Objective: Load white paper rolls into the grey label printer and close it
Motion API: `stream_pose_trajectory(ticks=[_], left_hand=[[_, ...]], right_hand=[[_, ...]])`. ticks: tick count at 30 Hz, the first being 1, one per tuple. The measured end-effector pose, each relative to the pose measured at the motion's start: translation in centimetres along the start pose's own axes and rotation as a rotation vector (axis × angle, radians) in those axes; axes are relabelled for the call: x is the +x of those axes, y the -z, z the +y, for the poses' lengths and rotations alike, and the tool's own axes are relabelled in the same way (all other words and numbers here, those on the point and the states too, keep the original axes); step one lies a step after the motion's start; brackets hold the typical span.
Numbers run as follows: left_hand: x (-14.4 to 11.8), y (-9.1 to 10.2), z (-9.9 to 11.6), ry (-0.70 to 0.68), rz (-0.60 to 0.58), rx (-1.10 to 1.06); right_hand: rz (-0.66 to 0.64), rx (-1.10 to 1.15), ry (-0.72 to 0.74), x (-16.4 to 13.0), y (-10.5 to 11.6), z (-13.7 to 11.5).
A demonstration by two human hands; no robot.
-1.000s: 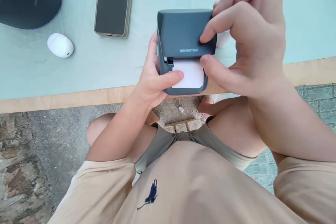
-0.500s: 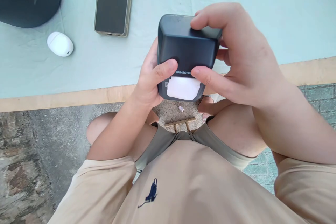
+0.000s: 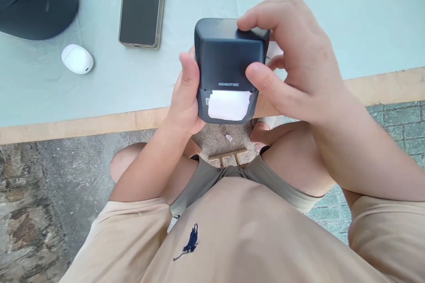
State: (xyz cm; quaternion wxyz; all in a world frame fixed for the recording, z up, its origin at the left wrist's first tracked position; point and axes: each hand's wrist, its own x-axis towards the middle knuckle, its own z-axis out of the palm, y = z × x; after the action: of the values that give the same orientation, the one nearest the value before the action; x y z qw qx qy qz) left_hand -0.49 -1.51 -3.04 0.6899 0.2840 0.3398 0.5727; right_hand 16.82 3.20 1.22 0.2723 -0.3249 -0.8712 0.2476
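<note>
Label printer (image 3: 227, 59) sits between both hands, above the table edge (image 3: 83, 124). Left hand (image 3: 186, 97) wraps its left side, thumb along that face. Right hand (image 3: 299, 62): fingertips on the top far corner, thumb on the front right. Paper label (image 3: 228, 105) just below both thumbs. Phone (image 3: 142, 4), earbud case (image 3: 77, 59) on the table, well left of the left fingers.

My left hand (image 3: 183, 97) came in from about 7 o'clock, palm cupped, thumb pointing straight up toward 12 and pressed flat. My right hand (image 3: 299, 62) reached in from 4 o'clock, wrist bent, index finger curled over the top and thumb pinching at the front, other fingers tucked behind. Both forearms were bare, elbows bent close to my body.
</note>
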Motion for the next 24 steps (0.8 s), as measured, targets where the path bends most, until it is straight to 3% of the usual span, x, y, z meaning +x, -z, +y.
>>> stream_pose_trajectory(ticks=[3, 11, 20, 24], left_hand=[[0.2, -0.5, 0.2, 0.000, 0.052, -0.016], [0.2, -0.1, 0.1, 0.048, 0.084, -0.106], [0.1, -0.3, 0.0, 0.021, 0.116, -0.155], [-0.1, -0.2, 0.0, 0.037, 0.119, -0.163]], right_hand=[[0.061, -0.050, 0.025, 0.0, 0.1, 0.2], [-0.097, -0.057, 0.075, 0.1, 0.8, -0.1], [-0.009, -0.095, 0.060, 0.3, 1.5, -0.7], [-0.092, -0.092, 0.048, 0.8, 1.5, -1.1]])
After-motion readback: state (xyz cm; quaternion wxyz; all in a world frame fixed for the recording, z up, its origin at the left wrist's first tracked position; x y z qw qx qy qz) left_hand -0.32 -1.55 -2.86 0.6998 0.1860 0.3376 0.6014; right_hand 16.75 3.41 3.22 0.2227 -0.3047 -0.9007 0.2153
